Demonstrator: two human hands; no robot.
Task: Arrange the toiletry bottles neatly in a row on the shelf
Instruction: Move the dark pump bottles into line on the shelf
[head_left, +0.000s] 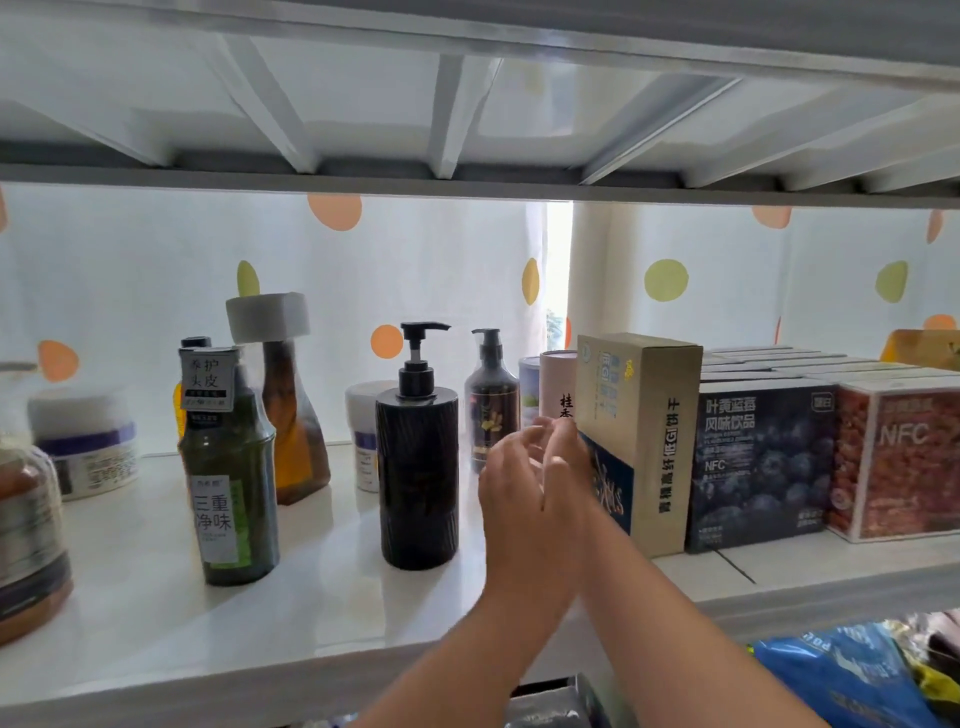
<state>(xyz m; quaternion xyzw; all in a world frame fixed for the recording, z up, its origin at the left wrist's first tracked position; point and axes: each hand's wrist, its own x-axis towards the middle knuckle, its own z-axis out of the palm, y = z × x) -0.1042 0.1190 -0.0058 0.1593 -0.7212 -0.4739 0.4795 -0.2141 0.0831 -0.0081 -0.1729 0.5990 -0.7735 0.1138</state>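
Observation:
On the white shelf (322, 597) stand a black pump bottle (418, 467) in the middle, a green bottle (231, 483) to its left, and an amber bottle with a white cap (291, 415) behind that. A dark brown pump bottle (491, 400) stands further back. My left hand (511, 483) and my right hand (566, 457) are side by side just right of the black pump bottle, in front of the brown one. Their fingers are apart and hold nothing. The right fingertips are at a pink canister (558, 384); whether they touch it I cannot tell.
A white jar (363, 431), a purple-banded jar (85, 441) and a brown jar (26, 519) stand at left. A beige box (644, 441), a blueberry drink box (758, 462) and a red box (898, 457) fill the right. The upper shelf (467, 179) hangs low overhead.

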